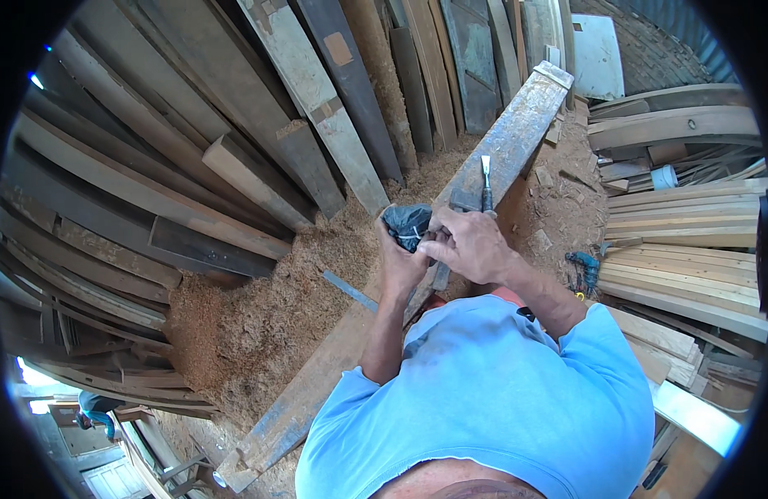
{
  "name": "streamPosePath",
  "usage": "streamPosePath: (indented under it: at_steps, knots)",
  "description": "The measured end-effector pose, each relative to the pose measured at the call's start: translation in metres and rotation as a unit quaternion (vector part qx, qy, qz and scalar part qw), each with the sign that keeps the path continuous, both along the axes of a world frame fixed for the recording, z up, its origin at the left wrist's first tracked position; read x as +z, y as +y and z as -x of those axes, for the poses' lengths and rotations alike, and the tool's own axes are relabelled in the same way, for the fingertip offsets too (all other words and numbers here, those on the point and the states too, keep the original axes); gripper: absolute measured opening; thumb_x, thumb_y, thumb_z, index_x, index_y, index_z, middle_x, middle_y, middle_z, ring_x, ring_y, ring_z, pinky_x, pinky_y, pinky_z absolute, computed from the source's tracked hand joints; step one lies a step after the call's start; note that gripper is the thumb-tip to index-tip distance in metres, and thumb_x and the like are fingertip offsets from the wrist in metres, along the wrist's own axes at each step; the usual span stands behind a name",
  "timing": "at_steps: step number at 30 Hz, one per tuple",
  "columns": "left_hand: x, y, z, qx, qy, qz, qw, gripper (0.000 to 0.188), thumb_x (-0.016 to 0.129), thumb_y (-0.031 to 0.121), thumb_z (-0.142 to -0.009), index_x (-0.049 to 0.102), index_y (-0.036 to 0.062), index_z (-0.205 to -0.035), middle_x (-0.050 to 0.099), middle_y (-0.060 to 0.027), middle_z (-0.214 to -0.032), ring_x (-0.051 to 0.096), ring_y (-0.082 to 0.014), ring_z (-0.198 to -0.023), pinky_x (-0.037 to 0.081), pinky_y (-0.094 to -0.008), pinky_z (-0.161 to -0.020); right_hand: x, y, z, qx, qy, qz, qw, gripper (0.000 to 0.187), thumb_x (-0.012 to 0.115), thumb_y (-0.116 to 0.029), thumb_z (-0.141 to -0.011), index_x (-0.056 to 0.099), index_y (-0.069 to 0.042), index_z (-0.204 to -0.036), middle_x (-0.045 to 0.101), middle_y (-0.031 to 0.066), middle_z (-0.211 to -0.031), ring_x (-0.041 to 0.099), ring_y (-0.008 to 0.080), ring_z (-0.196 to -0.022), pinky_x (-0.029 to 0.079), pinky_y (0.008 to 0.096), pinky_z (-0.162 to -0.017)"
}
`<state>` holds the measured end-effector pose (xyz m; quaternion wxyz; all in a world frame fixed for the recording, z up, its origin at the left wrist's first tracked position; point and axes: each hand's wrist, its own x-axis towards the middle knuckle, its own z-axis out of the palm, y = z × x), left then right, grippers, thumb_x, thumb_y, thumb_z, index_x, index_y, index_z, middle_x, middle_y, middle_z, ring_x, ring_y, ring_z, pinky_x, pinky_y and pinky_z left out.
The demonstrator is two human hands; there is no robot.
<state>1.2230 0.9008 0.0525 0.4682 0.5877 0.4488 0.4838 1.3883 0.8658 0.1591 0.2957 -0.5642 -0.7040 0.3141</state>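
Observation:
A crumpled black plastic bag (407,224) rests in my left hand (397,262), whose fingers are wrapped round it from below and the left. My right hand (475,245) is closed in a pinch at the bag's right edge; what lies between its fingertips is too small to make out. Just beyond my right knuckles, a chisel (486,179) lies on the long worn plank bench (505,125), blade pointing away. Beside its handle sits a small dark block (465,200), partly hidden by my right hand. A flat metal ruler (349,289) sticks out over the bench's left edge.
Boards (301,91) lean along the left and far side above heaped wood shavings (267,333). At the right are stacked planks (683,266), a teal power drill (582,270) and a white cup-like container (664,177). Another person (97,409) bends at the far lower left.

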Motion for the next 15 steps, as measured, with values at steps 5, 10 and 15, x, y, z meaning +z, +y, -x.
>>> streamPosePath:
  at_steps: [5,10,15]
  knots:
    - [0.014,-0.003,0.001,0.045,0.073,-0.054,0.995,0.079,0.073,0.001,-0.082,0.026,0.0039,-0.146,0.057,-0.0136,-0.125,0.062,-0.0218,-0.110,0.052,-0.0367,-0.097,-0.029,0.007,0.010,-0.034,-0.012,-0.118,0.992,0.028,0.069,-0.026,-0.088,0.063,0.001,-0.093,0.065,0.0212,-0.083,0.066,0.0418,-0.083,0.050,0.0503,-0.074]
    - [0.029,-0.009,0.008,-0.031,0.009,-0.059,0.998,0.088,0.074,0.009,-0.084,0.019,0.0032,-0.152,0.053,-0.0163,-0.133,0.056,-0.0251,-0.122,0.045,-0.0405,-0.105,-0.039,0.013,0.012,-0.061,0.020,-0.141,0.988,0.017,0.062,-0.017,-0.090,0.060,0.000,-0.086,0.065,0.0208,-0.079,0.065,0.0441,-0.077,0.049,0.0515,-0.072]
    - [0.022,-0.008,0.020,-0.080,-0.301,0.081,0.947,0.080,0.079,0.021,-0.087,0.033,-0.0025,-0.148,0.058,-0.0149,-0.134,0.060,-0.0246,-0.120,0.048,-0.0414,-0.106,-0.046,0.017,0.011,-0.086,0.234,-0.035,0.968,0.014,0.061,-0.012,-0.094,0.065,-0.001,-0.087,0.071,0.0121,-0.079,0.065,0.0252,-0.065,0.051,0.0372,-0.061]
